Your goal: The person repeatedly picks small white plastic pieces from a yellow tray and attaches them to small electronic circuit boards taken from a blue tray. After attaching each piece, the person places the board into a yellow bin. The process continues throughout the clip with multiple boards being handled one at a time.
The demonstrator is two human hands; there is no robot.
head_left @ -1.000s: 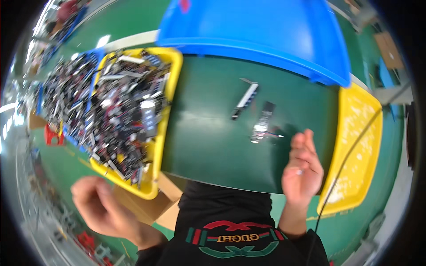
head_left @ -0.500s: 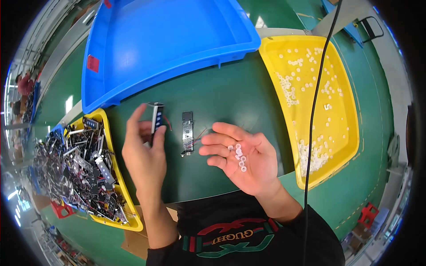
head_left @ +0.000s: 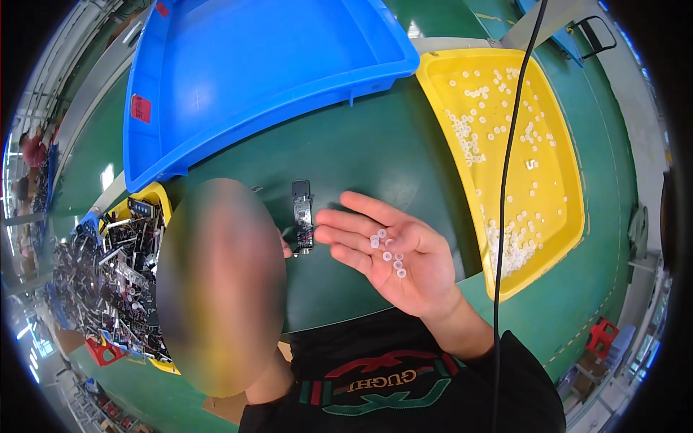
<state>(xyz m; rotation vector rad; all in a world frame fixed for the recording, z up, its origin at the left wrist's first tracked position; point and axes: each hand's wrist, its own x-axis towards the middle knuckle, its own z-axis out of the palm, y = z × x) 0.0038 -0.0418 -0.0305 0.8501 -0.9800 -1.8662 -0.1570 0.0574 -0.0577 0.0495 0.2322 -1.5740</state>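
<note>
My right hand point(head_left: 415, 263) is palm up with its fingers stretched out. Several small white rings point(head_left: 388, 255) lie loose on its palm, and the thumb bends in over them. Just left of its fingertips, a slim black-and-silver electronic module point(head_left: 302, 216) with thin wires lies on the green table. A large blurred oval covers most of my left hand point(head_left: 286, 247); only a fingertip by the module and the wrist below show. Whether it still holds anything is hidden. A small dark tip point(head_left: 256, 189) pokes out past the oval's upper right edge.
A big blue tray point(head_left: 253, 137) spans the far side. To the right, a yellow tray point(head_left: 570, 209) holds many loose white rings. A yellow bin point(head_left: 157, 193) heaped with modules stands at the left. A black cable point(head_left: 503, 195) hangs across the right side. Beneath lies the green tabletop point(head_left: 361, 155).
Half a second ago my left hand showed plainly, holding a black module with a white strip; now the blur hides it. The rings on my right palm have shifted, and its thumb has bent inward.
</note>
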